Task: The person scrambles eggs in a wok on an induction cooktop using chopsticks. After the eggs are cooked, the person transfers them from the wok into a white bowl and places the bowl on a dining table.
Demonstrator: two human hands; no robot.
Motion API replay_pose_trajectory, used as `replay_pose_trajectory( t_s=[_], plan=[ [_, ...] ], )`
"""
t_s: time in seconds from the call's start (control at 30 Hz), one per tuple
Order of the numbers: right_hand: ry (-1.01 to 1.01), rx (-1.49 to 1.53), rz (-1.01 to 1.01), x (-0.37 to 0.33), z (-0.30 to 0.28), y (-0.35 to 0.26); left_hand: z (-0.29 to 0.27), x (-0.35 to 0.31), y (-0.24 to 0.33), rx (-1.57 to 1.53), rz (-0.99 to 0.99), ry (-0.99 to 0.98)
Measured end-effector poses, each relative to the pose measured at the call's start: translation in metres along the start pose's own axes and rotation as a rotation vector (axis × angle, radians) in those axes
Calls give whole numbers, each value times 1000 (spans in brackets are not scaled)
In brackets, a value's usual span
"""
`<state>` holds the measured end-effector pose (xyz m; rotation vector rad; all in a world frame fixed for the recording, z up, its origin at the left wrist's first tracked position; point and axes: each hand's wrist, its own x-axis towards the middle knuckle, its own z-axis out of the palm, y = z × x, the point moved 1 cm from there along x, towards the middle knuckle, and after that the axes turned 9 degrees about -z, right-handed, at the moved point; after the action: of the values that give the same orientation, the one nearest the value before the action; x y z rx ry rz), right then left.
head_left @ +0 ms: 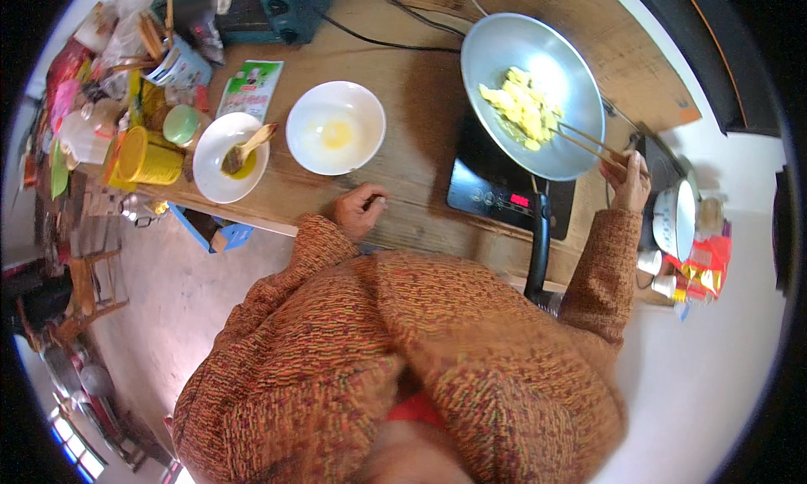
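Observation:
My right hand (630,184) is closed round a pair of wooden chopsticks (586,142). Their tips reach into a steel frying pan (490,55), at the right edge of a yellow heap of scrambled egg (519,104). The pan sits on a black induction cooker (475,186) with a lit red display, its black handle pointing toward me. My left hand (360,211) rests at the table's near edge with its fingers curled and nothing seen in them. Beyond it stands a white bowl (308,128) with a little yellow liquid at the bottom.
Left of that bowl, another white bowl (213,141) holds dark yellow oil and a wooden-handled brush (252,145). A yellow tin (145,158), a green-lidded jar (181,126) and a green-and-white packet (251,86) crowd the left. An enamel pot (675,219) stands right. A black cable (378,41) crosses the back.

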<state>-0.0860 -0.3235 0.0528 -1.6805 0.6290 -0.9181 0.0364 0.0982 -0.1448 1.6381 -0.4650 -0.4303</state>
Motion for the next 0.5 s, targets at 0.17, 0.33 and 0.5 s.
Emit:
replay_pose_trajectory(
  t_s=[0.17, 0.33, 0.5],
  plan=[
    [-90, 117, 104, 25, -21, 53, 4, -4, -3, -23, -34, 56],
    [-478, -137, -65, 60, -55, 103, 8, 3, -7, 118, 186, -6],
    [-537, -159, -95, 13, 110, 57, 9, 7, -20, 76, 147, -35]
  ],
)
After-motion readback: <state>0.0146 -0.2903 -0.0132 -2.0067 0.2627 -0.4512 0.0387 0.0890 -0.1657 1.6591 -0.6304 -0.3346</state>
